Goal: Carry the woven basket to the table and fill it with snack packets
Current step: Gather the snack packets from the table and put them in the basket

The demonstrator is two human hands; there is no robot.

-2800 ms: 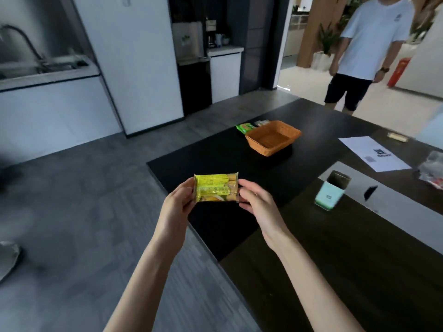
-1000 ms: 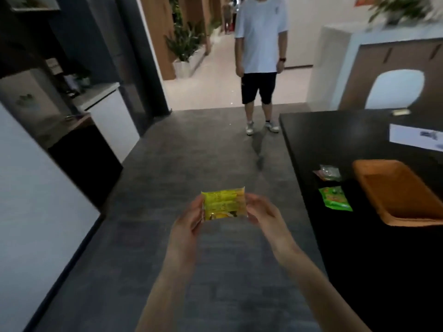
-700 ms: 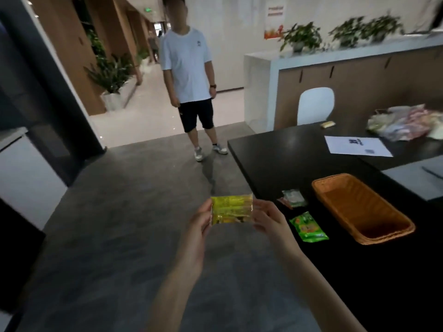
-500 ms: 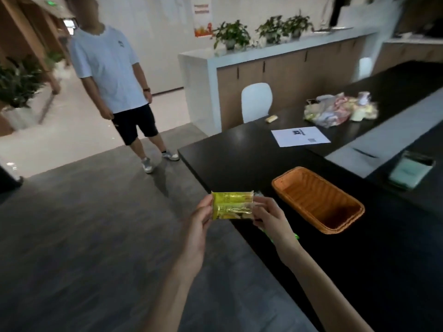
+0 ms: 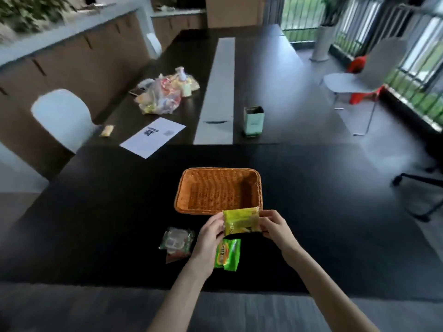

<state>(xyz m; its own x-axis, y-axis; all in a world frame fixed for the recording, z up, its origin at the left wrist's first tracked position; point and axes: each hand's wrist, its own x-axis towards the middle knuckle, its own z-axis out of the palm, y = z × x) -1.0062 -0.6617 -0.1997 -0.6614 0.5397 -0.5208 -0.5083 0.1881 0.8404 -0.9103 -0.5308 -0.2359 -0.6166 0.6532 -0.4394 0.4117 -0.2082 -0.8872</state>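
Observation:
An orange woven basket (image 5: 217,188) sits on the black table (image 5: 107,212) straight ahead, with nothing inside it. My left hand (image 5: 209,232) and my right hand (image 5: 273,225) each pinch one end of a yellow snack packet (image 5: 241,221), held just above the basket's near rim. On the table below my hands lie a green snack packet (image 5: 227,254) and a clear-and-green packet (image 5: 176,240) to its left.
Farther back on the table are a white paper sheet (image 5: 153,136), a mint-green tin (image 5: 253,121), a pile of bagged snacks (image 5: 163,94) and a small yellow packet (image 5: 107,130). A white chair (image 5: 62,116) stands at the left, a grey chair (image 5: 359,77) at the right.
The view has swung round the table's corner to face the basket head-on. Both hands have carried the yellow packet over the table to the basket's near rim. The standing person is out of view.

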